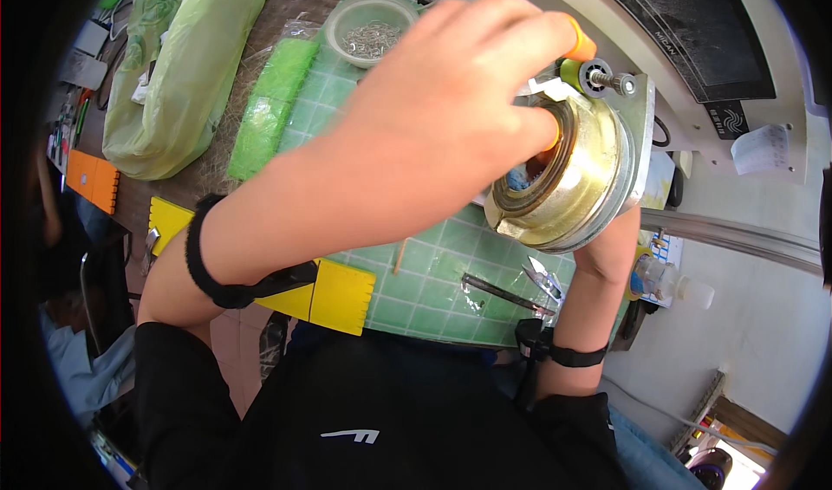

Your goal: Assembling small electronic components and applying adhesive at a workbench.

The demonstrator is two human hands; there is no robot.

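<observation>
My left hand (468, 91) reaches over the brass-coloured metal ring head (598, 174) of a machine, with its fingers apart. Two of its fingertips wear orange finger covers. One is beside a yellow-green roller (572, 74) with a spring screw; the other dips into the ring's mouth, where some blue material (518, 178) shows. I see nothing held in this hand. My right hand (612, 240) goes up behind the ring head, which hides its fingers. Black bands circle both my forearms.
On the green gridded mat (425, 295) lie snips (544, 284), dark tweezers (503, 292) and a thin stick (400, 256). A round tub (333, 35) holds small metal pieces. Nearby are a green packet (273, 100), a yellow-green bag (195, 83) and a yellow plate (340, 298).
</observation>
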